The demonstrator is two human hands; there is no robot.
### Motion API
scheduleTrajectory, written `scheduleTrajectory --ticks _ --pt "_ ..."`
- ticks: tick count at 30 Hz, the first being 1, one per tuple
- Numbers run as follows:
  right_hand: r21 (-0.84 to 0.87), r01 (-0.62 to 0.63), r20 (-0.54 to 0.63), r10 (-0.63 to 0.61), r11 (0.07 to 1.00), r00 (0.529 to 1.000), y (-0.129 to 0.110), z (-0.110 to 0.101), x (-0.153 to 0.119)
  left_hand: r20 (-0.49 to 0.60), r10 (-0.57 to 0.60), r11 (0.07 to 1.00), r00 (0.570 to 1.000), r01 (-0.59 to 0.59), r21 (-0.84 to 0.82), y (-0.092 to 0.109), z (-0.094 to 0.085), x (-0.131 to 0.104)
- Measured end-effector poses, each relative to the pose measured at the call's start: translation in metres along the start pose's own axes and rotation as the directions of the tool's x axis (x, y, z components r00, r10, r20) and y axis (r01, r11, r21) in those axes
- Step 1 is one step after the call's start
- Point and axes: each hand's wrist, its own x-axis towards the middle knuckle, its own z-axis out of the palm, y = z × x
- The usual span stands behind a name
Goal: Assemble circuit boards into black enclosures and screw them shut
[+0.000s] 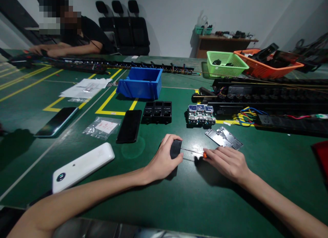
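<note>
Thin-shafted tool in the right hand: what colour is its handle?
Orange handle where visible, head view.

A left hand [164, 157] grips a small black plastic box [175, 149]; the right hand [228, 163] holds an orange-handled screwdriver [205, 155]

Both hands work toward the near edge of the green-topped table [189, 197]. The screwdriver's thin metal shaft [192, 151] runs to the box's side; whether its tip touches is too small to tell. Farther from that edge stand three joined black rectangular housings [157, 112], just beside a flat black phone [128, 126]. Beyond the right hand lie green circuit boards with small screens [201, 115] and two overlapping thin grey plates [224, 138]. A long white device with a round dark lens [82, 168] lies left of the left forearm. Toward the far edge sit an open blue plastic bin [140, 83] and, farther right, a light-green plastic basket [225, 64].
</note>
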Motion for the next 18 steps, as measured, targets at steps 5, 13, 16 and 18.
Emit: scheduleTrajectory --ticks 5,13,16,18 --pt "0.086 -0.064 0.024 0.062 0.994 0.998 0.000 0.003 -0.002 -0.006 0.007 1.000 1.000 -0.007 0.005 -0.001 0.001 0.000" --pt "0.390 -0.274 0.198 0.210 0.879 0.958 -0.002 0.005 -0.004 0.014 0.008 1.000 1.000 -0.009 0.009 0.000 0.000 0.001" --pt "0.516 -0.409 0.325 0.270 0.752 0.906 -0.002 -0.003 0.003 0.016 0.008 1.000 1.000 -0.009 0.008 -0.001 0.000 0.001" --pt "0.562 -0.497 0.404 0.305 0.661 0.863 -0.002 -0.008 0.008 0.017 0.010 1.000 1.000 -0.010 0.008 -0.001 0.000 0.001"
